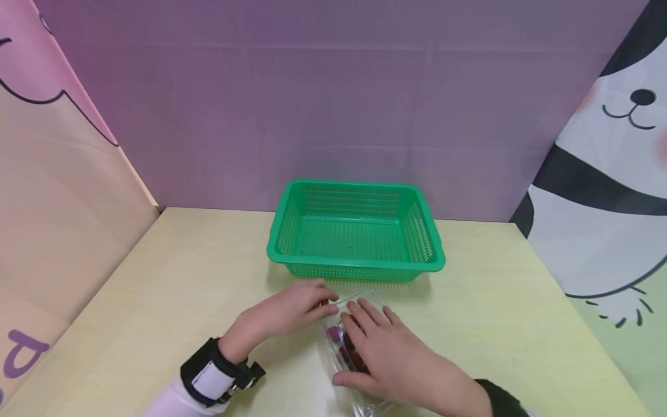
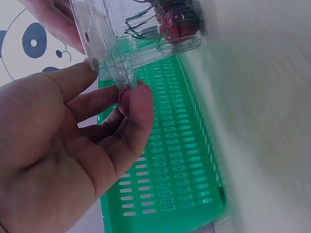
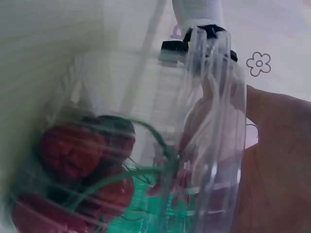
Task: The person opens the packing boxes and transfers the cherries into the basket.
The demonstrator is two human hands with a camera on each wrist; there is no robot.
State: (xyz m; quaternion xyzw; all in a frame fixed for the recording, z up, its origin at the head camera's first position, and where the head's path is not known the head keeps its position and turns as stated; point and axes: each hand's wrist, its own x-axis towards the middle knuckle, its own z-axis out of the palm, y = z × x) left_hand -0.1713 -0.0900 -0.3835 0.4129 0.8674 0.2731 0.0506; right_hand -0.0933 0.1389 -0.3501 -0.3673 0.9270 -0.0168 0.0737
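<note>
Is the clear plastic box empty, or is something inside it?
Something is inside: both wrist views show dark red rounded pieces with thin green stems through the walls of the clear plastic box.

Your left hand bends inward at the wrist, its fingers curled and pinching against the thumb. Your right hand lies palm down, fingers straight and slightly apart, thumb stretched out well away from them.
</note>
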